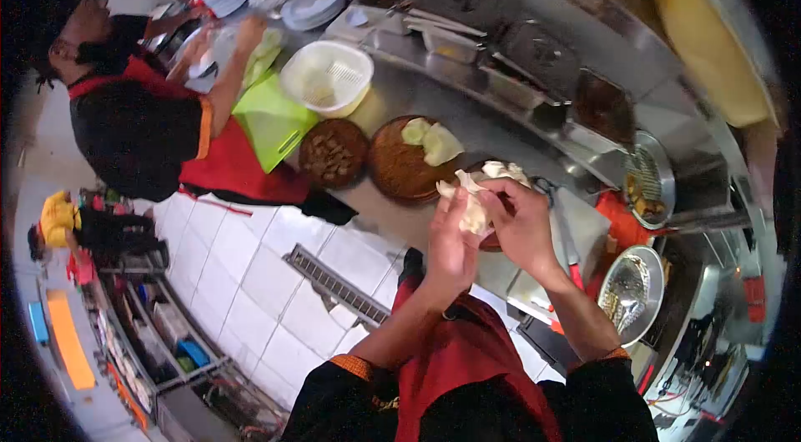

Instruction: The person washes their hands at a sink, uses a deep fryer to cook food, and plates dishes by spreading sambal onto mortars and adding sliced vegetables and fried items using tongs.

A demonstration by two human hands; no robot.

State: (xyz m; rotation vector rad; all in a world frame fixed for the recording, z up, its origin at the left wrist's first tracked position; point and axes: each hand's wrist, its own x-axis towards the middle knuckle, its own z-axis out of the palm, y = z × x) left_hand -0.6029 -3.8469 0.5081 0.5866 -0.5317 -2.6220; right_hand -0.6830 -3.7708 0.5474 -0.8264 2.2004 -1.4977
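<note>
My left hand (453, 246) and my right hand (521, 229) are close together over the counter, fingers closed around a soft, torn white piece of food (474, 212). Its exact kind is unclear. More white pieces (505, 170) lie just behind my right hand, in a dark bowl mostly hidden by my hands. To the left stands a brown dish of reddish-brown crumbly food (400, 166), with pale green slices (434, 144) on top. Beside it sits a brown bowl of dark chunks (334, 154).
A white basket (327, 66) and a green cutting board (274, 121) lie farther left, near a co-worker (133, 108) in a red apron. Metal food pans (509, 79) line the back. On the right are a red-handled knife (571, 254), a white board (584, 225) and a metal bowl (632, 292).
</note>
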